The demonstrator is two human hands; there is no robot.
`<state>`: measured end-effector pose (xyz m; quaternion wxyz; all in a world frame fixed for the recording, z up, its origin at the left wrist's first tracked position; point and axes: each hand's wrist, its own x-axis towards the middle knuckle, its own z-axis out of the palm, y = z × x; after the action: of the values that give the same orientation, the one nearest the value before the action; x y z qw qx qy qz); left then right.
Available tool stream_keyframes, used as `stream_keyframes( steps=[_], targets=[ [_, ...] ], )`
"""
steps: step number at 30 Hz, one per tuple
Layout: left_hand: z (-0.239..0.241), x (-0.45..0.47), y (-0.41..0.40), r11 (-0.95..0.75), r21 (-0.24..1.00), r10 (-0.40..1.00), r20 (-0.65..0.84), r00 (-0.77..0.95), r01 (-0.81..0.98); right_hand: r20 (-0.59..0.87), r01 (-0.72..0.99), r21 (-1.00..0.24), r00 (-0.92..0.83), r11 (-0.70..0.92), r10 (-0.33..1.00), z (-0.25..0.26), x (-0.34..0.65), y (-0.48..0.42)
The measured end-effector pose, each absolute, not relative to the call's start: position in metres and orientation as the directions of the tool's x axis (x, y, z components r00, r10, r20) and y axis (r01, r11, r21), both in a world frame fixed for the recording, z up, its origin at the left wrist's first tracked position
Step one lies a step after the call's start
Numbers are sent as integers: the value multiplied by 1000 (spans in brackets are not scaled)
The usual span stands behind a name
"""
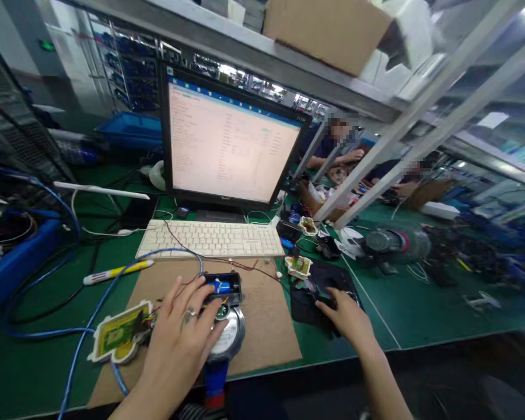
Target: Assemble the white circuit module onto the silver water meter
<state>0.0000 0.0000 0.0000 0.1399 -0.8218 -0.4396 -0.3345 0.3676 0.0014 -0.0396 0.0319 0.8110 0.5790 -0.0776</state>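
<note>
My left hand (181, 332), with a ring on one finger, lies over a round meter (230, 335) on the brown board. Its fingers curve onto the meter and its black housing (235, 286), where a blue cylindrical cell (221, 287) shows. Left of this hand, a white-rimmed casing (114, 335) with a green circuit board is wired towards the meter. On the black pad (304, 306), my right hand (347, 318) has its thumb and fingers around a dark thing that looks like a computer mouse (330, 300); the hand partly hides it.
A white keyboard (214, 238) stands before a lit monitor (231, 146). Blue cable (76, 359) loops across the left side, near a yellow-and-white marker (118, 272). More casings (298, 266) lie beyond the pad. Metal posts (376, 175) rise at the right; other people work behind them.
</note>
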Motion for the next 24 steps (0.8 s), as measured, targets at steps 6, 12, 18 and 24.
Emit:
stream_keyframes(
  steps=[6,12,18,24],
  targets=[
    [-5,11,-12,-603,11,596,671,442,797,-158,967,-61,236,-249,959,-52,354,3],
    [-1,15,-26,-519,-94,686,548,479,850,-307,952,-237,114,-192,945,-2,355,-7],
    [3,22,-47,-472,-153,835,240,495,868,152,635,-766,25,102,988,30,302,-1],
    [6,29,-51,-436,-4,890,145,432,900,350,-51,-936,-3,350,937,37,201,25]
  ],
)
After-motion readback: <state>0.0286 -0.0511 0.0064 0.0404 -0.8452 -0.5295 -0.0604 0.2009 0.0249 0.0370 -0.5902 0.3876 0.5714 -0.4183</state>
